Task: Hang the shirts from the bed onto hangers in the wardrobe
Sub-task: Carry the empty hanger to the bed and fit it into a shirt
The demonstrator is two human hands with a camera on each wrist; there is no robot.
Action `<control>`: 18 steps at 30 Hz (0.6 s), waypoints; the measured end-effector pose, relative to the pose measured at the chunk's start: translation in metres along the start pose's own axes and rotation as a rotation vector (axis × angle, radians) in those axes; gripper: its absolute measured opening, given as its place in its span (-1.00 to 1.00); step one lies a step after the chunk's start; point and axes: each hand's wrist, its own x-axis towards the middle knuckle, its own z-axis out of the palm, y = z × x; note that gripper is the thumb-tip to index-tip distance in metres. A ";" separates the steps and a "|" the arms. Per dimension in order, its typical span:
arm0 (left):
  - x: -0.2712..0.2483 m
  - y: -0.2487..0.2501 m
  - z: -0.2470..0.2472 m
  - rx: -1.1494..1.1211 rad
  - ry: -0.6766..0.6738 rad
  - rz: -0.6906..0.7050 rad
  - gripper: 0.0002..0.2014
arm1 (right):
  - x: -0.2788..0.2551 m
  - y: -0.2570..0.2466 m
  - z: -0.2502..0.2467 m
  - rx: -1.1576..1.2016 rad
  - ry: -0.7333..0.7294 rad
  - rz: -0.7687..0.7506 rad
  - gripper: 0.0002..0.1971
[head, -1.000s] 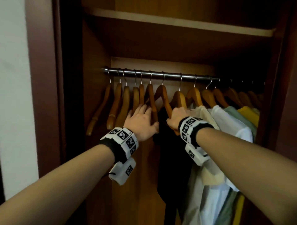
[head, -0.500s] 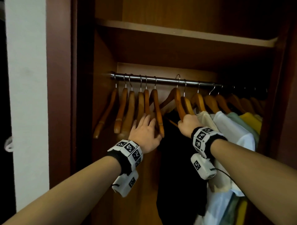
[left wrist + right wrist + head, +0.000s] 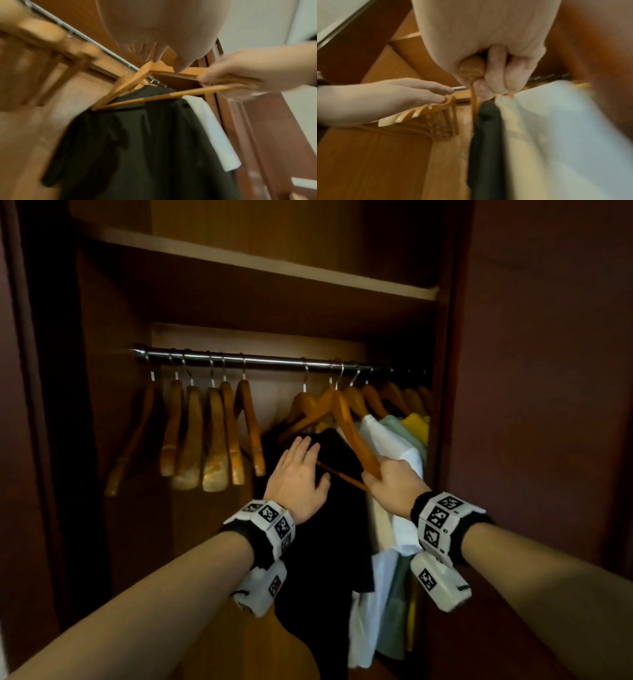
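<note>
In the head view my right hand [image 3: 387, 481] grips the near end of an empty wooden hanger [image 3: 349, 429]. That hanger is tilted, with its hook up by the steel rail [image 3: 260, 360]; whether the hook rests on the rail I cannot tell. My left hand [image 3: 299, 463] is open, its fingers straight, flat against a black shirt [image 3: 325, 542] that hangs just behind the hanger. The right wrist view shows the fingers [image 3: 496, 70] curled round the hanger's end [image 3: 471, 67]. In the left wrist view the hanger [image 3: 150, 70] hangs above the black shirt [image 3: 137, 148].
Several empty wooden hangers [image 3: 205, 436] hang bunched at the rail's left. White [image 3: 390, 446], pale green and yellow shirts [image 3: 416, 426] fill the right end. A shelf [image 3: 260, 265] runs above the rail. Dark wardrobe walls [image 3: 534, 405] stand close on both sides.
My right hand has carried the hanger rightward, leaving a gap next to the empty hangers. My left hand has left the empty hangers and now lies on the black shirt.
</note>
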 end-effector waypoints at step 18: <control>-0.018 0.317 0.079 -0.229 -0.048 -0.153 -0.56 | -0.311 0.224 -0.217 -0.145 -0.155 0.193 -0.79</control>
